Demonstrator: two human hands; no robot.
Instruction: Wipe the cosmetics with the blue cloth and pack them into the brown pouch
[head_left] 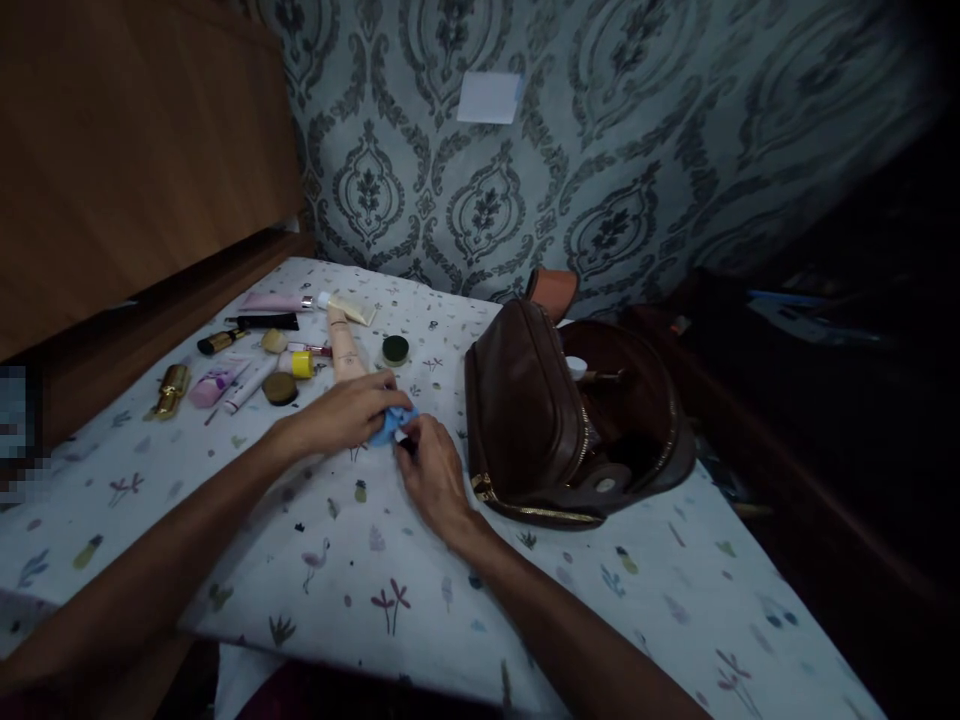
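Both hands meet over a printed white sheet point(390, 560) on a bed. My left hand point(349, 412) is shut on a small blue object point(391, 428), its fingers curled over the top. My right hand point(431, 470) pinches the same blue object from the right, at a small white part of it. What the object is cannot be told. An open brown leather pouch point(525, 410) with a gold zipper lies just right of my hands, with a few small items inside.
Several cosmetics lie at the back left: a peach tube point(343, 345), a pink tube point(274, 301), a gold bottle point(172, 388), round compacts point(280, 388), a green-lidded jar point(395, 349). A wooden headboard point(135, 170) rises left, patterned wallpaper point(600, 150) behind. Dark furniture stands right.
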